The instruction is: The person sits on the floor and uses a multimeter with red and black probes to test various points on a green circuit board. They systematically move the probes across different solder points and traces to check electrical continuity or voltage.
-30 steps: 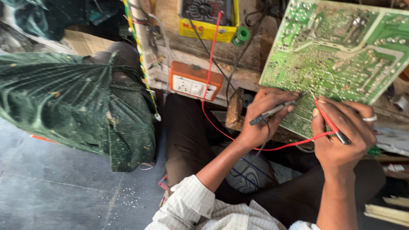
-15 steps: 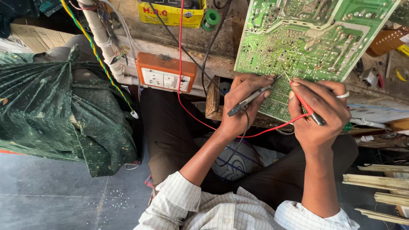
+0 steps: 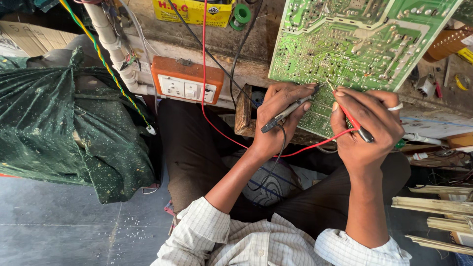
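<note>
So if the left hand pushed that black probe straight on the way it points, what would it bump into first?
The left hand aims its black probe up and to the right, and the tip seems to sit already at the green circuit board. It would most likely press into the board's solder side right there, close to the red probe.

Both forearms reach forward, left hand (image 3: 276,118) and right hand (image 3: 367,125) each curled in a pinching grip.

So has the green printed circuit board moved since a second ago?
No. The green printed circuit board keeps the same gap to the orange socket box on its left. Only the camera view has shifted.
</note>
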